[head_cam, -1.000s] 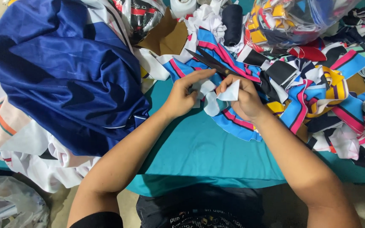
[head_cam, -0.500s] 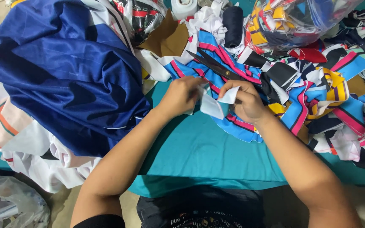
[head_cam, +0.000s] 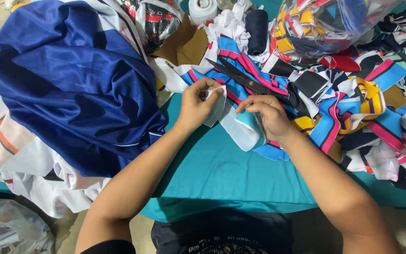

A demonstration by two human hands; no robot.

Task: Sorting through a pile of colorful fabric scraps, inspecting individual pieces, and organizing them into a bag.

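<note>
My left hand (head_cam: pixel 197 104) pinches a small white fabric piece (head_cam: pixel 216 104) at its upper edge, over the teal table cover (head_cam: pixel 222 174). My right hand (head_cam: pixel 268 115) presses its fingertips on another white and light blue fabric piece (head_cam: pixel 243 128) lying just below and between the hands. Black scissors (head_cam: pixel 245 81) lie on the striped scraps right behind both hands, touched by neither.
A big dark blue garment (head_cam: pixel 71 80) heaps at the left over white cloth (head_cam: pixel 34 178). Colourful fabric scraps (head_cam: pixel 353 103) cover the right side. Behind lie a clear bag of scraps (head_cam: pixel 325 23), a white thread roll (head_cam: pixel 202 9) and a brown piece (head_cam: pixel 184 47). A plastic bag (head_cam: pixel 10 230) sits lower left.
The hands have drawn apart. The left hand has lifted one white piece to the left, and the right hand has come down onto the other piece.
</note>
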